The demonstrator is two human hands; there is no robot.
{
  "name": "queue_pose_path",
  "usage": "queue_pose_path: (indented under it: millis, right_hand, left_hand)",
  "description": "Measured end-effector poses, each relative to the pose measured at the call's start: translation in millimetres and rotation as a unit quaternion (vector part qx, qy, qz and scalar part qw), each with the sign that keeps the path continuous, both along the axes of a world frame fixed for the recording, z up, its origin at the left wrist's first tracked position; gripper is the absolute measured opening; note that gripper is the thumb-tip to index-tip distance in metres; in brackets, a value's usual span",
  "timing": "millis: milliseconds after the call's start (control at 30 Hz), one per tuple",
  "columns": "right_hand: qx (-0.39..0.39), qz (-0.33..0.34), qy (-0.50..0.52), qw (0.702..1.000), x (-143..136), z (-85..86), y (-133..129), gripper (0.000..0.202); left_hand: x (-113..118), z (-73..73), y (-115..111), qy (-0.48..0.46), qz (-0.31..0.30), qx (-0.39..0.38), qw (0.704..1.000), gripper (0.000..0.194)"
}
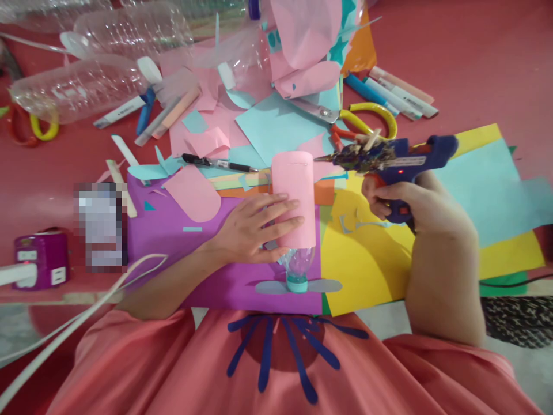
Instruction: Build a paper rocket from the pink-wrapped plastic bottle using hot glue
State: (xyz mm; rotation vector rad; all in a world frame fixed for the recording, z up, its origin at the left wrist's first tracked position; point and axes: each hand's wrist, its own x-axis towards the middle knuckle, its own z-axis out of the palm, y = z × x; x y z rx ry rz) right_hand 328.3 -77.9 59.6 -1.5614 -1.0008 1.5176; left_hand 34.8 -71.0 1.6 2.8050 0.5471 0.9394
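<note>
A plastic bottle wrapped in pink paper (298, 199) lies on the purple sheet, its neck and teal cap (297, 283) pointing toward me. Grey-blue paper strips (324, 285) stick out on both sides of the cap. My left hand (259, 227) holds the wrapped bottle from the left, fingers across the pink paper. In my right hand (401, 199) is a dark blue hot glue gun (400, 158), a red light showing on its body. Its nozzle points left, by the upper right edge of the pink wrap. Glue residue clings to the gun's front.
Scissors (367, 118), a pen (220, 164), markers (401, 98) and paper scraps lie beyond the bottle. Clear plastic bottles (82, 86) are at the far left. A phone (106, 227) and purple power adapter (42, 262) with a white cable sit at left. Yellow sheets (367, 259) spread right.
</note>
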Motion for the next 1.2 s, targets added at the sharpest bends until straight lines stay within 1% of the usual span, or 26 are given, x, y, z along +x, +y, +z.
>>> queue_pose_path:
  millis: [67,100,167,300,433,633,833,1067,1200]
  right_hand:
    - [0.033,-0.013,0.025,0.999,1,-0.6,-1,0.002]
    - [0.051,-0.012,0.036,0.998,0,-1.2,-1,0.003]
    - [0.065,0.009,0.046,0.997,-6,-2.9,-3,0.006]
    - [0.028,0.063,0.034,0.997,-27,-5.9,-6,0.009]
    - [0.003,0.063,0.011,0.998,-37,-5.9,-7,0.014]
    - [-0.002,0.068,0.005,0.998,-31,-6.2,-7,0.016]
    - [0.002,0.064,-0.003,0.998,-29,-6.9,-6,0.016]
    - [0.025,0.039,-0.004,0.999,-13,-2.8,-5,0.013]
    - [0.033,0.036,-0.006,0.999,-6,0.4,-4,0.012]
  left_hand:
    - [0,-0.2,0,0.003,0.001,-0.012,1.000,0.048]
    - [0,-0.4,0,0.003,0.000,-0.017,1.000,0.048]
    - [0,-0.6,-1,0.000,-0.004,-0.019,1.000,0.049]
    - [0,0.1,-1,0.003,-0.005,-0.027,1.000,0.049]
    - [-1,1.7,-1,0.010,-0.003,-0.017,1.000,0.048]
    - [-1,2.3,-2,0.025,0.011,0.004,1.000,0.048]
    - [-2,3.9,-4,0.055,0.012,-0.010,0.998,0.048]
    - [2,4.9,-1,0.004,0.009,0.014,1.000,0.045]
    - [2,4.8,-1,0.007,0.006,0.005,1.000,0.043]
